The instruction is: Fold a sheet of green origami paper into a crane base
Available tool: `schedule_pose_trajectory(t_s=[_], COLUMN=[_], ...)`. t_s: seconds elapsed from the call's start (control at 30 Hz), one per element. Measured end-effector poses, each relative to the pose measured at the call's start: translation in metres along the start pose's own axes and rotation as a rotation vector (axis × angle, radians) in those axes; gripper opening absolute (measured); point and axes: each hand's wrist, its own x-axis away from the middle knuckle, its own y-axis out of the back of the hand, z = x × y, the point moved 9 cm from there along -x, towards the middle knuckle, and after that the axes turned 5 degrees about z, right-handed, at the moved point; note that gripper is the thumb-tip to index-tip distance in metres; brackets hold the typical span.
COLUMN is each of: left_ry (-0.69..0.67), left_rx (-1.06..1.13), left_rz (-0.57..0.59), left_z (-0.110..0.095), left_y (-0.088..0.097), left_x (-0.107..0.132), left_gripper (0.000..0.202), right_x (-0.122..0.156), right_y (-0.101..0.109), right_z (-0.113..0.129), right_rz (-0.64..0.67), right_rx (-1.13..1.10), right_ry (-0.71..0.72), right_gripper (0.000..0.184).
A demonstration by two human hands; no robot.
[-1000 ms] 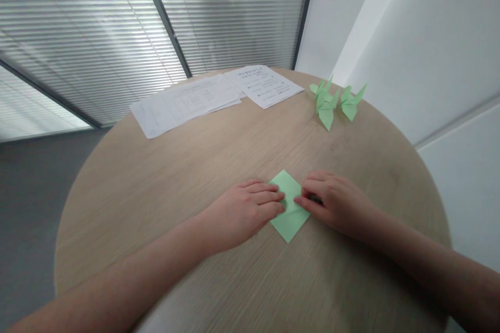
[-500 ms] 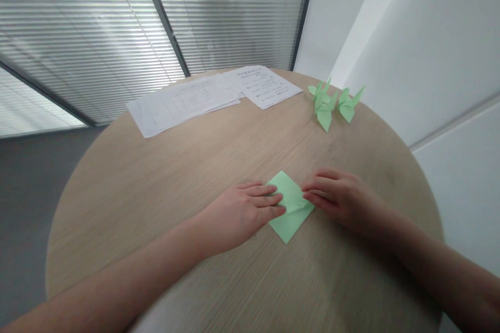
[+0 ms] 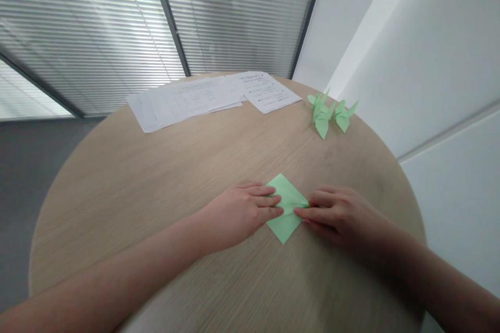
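Note:
A folded piece of light green origami paper point(image 3: 287, 203) lies flat on the table, turned like a diamond with one corner toward me. My left hand point(image 3: 248, 210) rests flat on its left side, fingers stretched out over the paper and covering the left corner. At the right corner, my right hand point(image 3: 338, 213) is closed in a pinch on the paper, the index finger lying over the edge. Creases run from the middle of the sheet to that corner, and the fingers hide its tip.
Several folded green paper cranes point(image 3: 323, 117) stand at the back right of the round wooden table point(image 3: 156, 177). Printed sheets point(image 3: 195, 99) lie along the far edge. Behind are window blinds point(image 3: 242, 21) and, to the right, a white wall point(image 3: 441, 62).
My right hand has shifted slightly toward me, its index finger now on the paper's right corner. My left hand stays on the paper. The view has tilted a little.

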Motion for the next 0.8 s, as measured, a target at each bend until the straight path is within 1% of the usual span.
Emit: schedule_pose_trajectory(t_s=[0.1,0.2,0.3,0.37,0.4,0.43,0.5,0.57,0.7,0.8], left_ry=[0.000,0.004,0.005,0.003,-0.001,-0.004,-0.007,-0.011,-0.017,-0.013], left_rx=[0.003,0.006,0.007,0.003,0.002,0.000,-0.005,-0.012,-0.021,-0.018], left_rz=[0.001,-0.003,-0.007,-0.018,-0.026,-0.034,-0.048,-0.053,-0.059,-0.051], left_z=[0.000,0.001,0.001,0.000,0.000,0.000,-0.001,-0.001,-0.001,-0.001], left_y=[0.000,-0.001,-0.001,0.000,0.001,0.002,0.003,0.002,0.002,0.002], left_x=[0.000,0.000,-0.001,-0.001,0.000,0.000,0.001,0.001,0.001,0.001], left_gripper=[0.028,0.028,0.028,0.028,0.028,0.028,0.028,0.028,0.028,0.028], right_x=[0.006,0.009,0.011,0.012,0.011,0.010,0.006,0.003,0.000,0.000], right_y=[0.000,0.001,0.008,0.012,0.011,0.008,-0.002,-0.008,-0.010,-0.012], right_z=[-0.005,-0.006,-0.010,-0.020,-0.026,-0.031,-0.036,-0.038,-0.039,-0.040], right_rz=[0.020,-0.005,-0.131,-0.215,-0.219,-0.191,-0.088,-0.007,0.039,0.052], right_rx=[0.032,0.028,-0.048,-0.158,-0.210,-0.247,-0.284,-0.311,-0.334,-0.311], right_ry=[-0.026,-0.015,-0.028,-0.105,-0.161,-0.217,-0.306,-0.360,-0.409,-0.417], right_gripper=[0.023,0.022,0.019,0.017,0.016,0.016,0.017,0.017,0.012,0.014])
